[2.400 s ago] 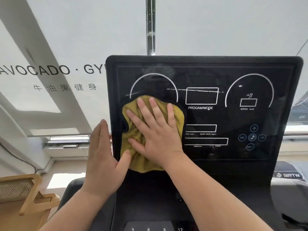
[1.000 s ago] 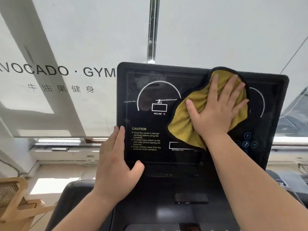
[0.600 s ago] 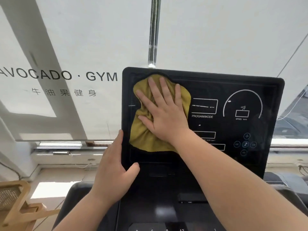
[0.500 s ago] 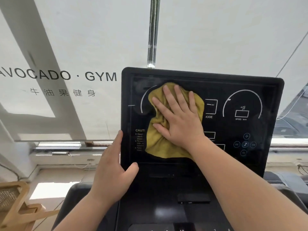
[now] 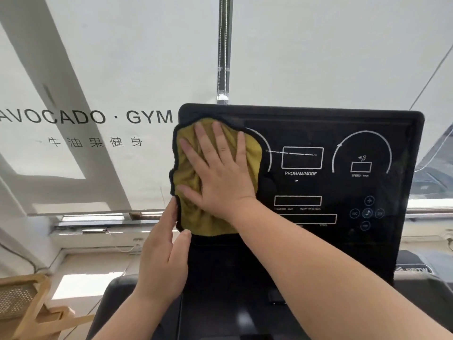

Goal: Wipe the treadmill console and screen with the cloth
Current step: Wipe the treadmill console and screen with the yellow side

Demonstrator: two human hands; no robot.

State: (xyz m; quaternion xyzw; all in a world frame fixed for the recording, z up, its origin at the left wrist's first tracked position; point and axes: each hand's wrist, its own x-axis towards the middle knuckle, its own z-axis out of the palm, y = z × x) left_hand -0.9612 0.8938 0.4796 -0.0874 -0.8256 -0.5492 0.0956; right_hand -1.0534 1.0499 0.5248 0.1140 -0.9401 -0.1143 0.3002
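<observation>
One right hand [image 5: 220,177], fingers spread, presses a soft yellow cloth [image 5: 186,173] on the flat black treadmill screen [image 5: 318,187]. The left hand [image 5: 161,261], fingers straight, rests against its edge.

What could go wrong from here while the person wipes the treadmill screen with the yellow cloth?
1. The right hand presses the cloth flat rather than gripping it, and the cloth overhangs the left edge of the console, so it may slip off.
2. A sweep rightward could press the round buttons, perhaps changing settings if the console is powered.
3. The left hand touches the cloth's edge and might snag it.
</observation>
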